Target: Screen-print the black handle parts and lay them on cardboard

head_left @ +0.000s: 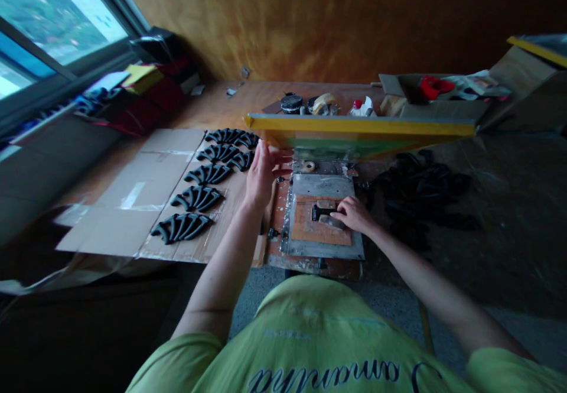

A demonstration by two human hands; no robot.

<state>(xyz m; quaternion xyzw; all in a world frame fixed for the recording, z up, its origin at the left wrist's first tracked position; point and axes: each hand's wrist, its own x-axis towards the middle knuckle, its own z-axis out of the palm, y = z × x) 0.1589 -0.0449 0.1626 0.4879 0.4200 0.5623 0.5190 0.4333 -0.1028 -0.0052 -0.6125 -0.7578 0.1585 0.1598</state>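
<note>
My right hand pinches the end of a black T-shaped plastic handle. The handle lies in a holder on a brown wooden board, which rests on a grey metal plate. My left hand is raised beside the left end of a yellow-edged screen frame, fingers stretched and apart. Whether it touches the frame I cannot tell. The frame is tilted up above the plate's far side. Left of my left hand, black curved handles lie in fanned rows on a cardboard sheet.
A dark heap of black parts is right of the plate. Behind the frame stand a dark round tin, tape rolls and an open carton. Red boxes line the window side. A wooden panel closes off the back.
</note>
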